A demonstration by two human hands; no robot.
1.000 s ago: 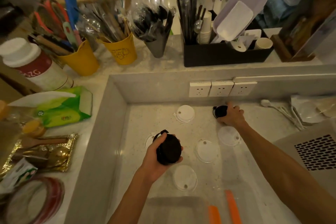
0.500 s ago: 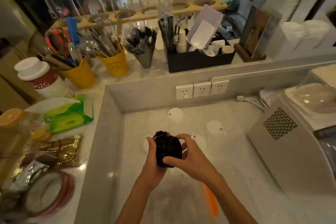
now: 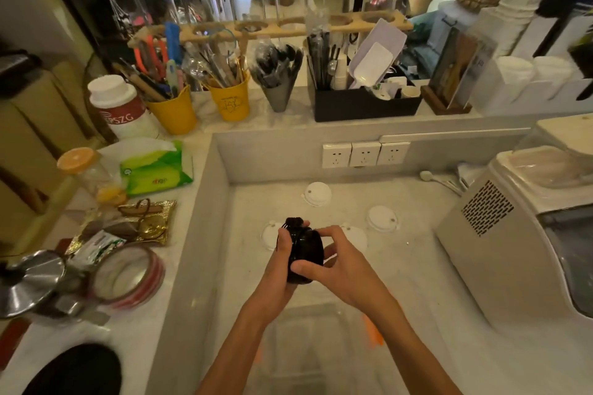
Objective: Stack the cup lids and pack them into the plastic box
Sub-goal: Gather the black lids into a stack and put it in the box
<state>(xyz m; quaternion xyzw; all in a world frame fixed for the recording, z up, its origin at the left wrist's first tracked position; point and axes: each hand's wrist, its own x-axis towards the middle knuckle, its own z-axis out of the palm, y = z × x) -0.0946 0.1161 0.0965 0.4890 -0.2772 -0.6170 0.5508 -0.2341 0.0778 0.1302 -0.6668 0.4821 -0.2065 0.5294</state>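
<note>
Fingers: your left hand [image 3: 282,260] wraps the black lids [image 3: 305,253] from the left, thumb over the top edge; your right hand [image 3: 340,263] pinches them from the right, thumb at the lower rim, fingertips [image 3: 324,232] curled on the upper rim. Both are clamped on the stack, not spread.
Black lids: held upright on edge between your palms, above the counter [image 3: 417,282].
White lids: four lie flat beyond your fingers, one far [image 3: 317,193], one to the right [image 3: 381,217], two partly hidden just behind your hands.
Box: the clear box [image 3: 308,340] sits below your wrists, blurred.
Risk, slip: the lids are glossy; squeeze unevenly and I'd expect the stack to fan out and spill.
Risk, misalignment: a lid seated crooked could jam the nest.
Risk, leftovers: the half-hidden white lids are easy to miss.
</note>
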